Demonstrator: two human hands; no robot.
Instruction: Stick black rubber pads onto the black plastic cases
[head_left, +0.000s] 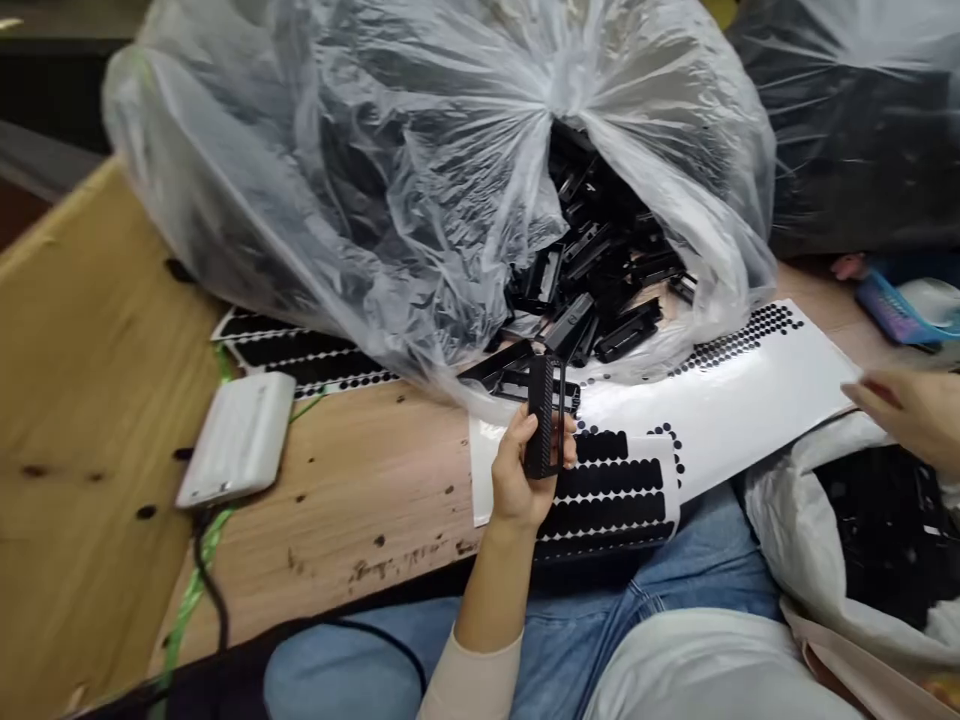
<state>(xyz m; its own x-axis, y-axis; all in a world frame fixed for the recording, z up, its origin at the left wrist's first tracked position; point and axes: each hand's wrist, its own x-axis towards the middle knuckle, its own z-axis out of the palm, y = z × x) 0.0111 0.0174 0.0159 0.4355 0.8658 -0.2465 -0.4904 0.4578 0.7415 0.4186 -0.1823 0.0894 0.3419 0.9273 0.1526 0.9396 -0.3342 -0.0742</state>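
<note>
Black plastic part (545,417) in left hand (517,480)

Head-feed clothing check: worn items
I log a cream long sleeve (472,680), its plain cuff ending below the left hand (521,490), and blue denim jeans (697,560) with seams showing across the lap.

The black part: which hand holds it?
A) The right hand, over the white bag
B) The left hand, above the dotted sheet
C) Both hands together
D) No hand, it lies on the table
B. The left hand grips the black part above the dotted sheet, while the right hand stays apart at the view's right edge.
</note>
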